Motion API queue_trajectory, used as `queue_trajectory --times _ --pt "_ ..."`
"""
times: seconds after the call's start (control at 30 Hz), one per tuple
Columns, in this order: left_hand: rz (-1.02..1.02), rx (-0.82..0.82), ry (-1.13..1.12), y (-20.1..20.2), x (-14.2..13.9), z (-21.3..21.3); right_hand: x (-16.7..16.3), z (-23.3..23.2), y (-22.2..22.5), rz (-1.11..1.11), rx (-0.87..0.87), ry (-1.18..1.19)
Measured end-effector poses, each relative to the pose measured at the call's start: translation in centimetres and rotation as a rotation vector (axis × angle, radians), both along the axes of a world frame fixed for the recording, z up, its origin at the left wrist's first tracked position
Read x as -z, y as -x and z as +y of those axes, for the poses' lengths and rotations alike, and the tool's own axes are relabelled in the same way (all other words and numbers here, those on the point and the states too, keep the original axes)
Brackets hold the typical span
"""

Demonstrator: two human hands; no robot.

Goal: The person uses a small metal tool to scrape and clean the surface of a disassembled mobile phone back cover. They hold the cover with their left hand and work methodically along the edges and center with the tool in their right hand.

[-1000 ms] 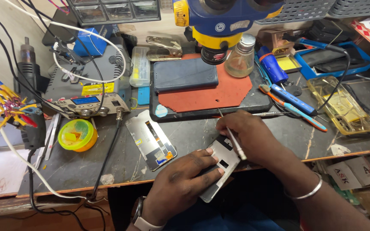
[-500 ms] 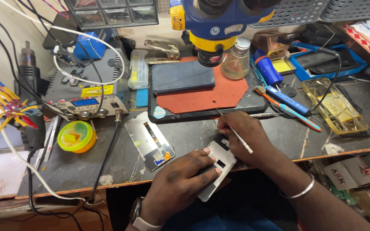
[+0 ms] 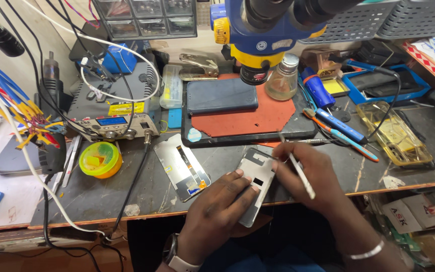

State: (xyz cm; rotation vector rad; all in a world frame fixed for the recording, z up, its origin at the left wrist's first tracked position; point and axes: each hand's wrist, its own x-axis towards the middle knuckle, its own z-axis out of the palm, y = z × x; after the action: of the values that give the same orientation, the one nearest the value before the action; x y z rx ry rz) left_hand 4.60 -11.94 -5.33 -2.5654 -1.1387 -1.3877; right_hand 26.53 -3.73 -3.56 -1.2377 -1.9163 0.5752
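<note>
Silver phone frame (image 3: 256,184) pinned at table (image 3: 101,196) edge under left hand (image 3: 217,211), steadying it; right hand (image 3: 310,181) pinches thin metal tool (image 3: 298,168), tip angled away from frame.

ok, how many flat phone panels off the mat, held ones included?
2. One silver panel held at the desk edge by the left hand, right hand with a thin tool alongside. One loose panel lies left of it.
</note>
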Motion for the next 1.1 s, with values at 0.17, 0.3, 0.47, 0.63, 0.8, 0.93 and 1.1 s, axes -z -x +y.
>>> queue_trajectory --times 0.17,0.3,0.47,0.63,0.8,0.93,1.1 --pt "-0.018 -0.121 0.009 -0.1 0.9 0.1 0.7 -1.6 -0.4 -0.202 -0.241 -0.318" --pt "-0.161 -0.077 0.044 0.2 1.2 -0.2 1.5 -1.4 -0.3 -0.177 -0.199 -0.238" --pt "-0.252 0.094 0.166 0.6 -0.1 -0.5 1.3 -0.6 -0.7 -0.079 -0.275 -0.068" --pt "-0.039 0.009 -0.095 0.6 -1.1 0.1 1.8 -0.1 -1.2 -0.031 -0.212 -0.056" --pt "0.171 -0.147 -0.103 0.5 -0.8 -0.2 3.2 0.1 -2.7 0.498 -0.131 0.222" --pt "0.134 -0.060 0.008 0.6 -0.6 0.3 3.8 0.2 -3.9 0.854 -0.223 0.325" --pt "0.071 0.017 0.104 0.8 -0.6 1.0 3.3 -0.8 -4.1 0.327 -0.140 0.222"
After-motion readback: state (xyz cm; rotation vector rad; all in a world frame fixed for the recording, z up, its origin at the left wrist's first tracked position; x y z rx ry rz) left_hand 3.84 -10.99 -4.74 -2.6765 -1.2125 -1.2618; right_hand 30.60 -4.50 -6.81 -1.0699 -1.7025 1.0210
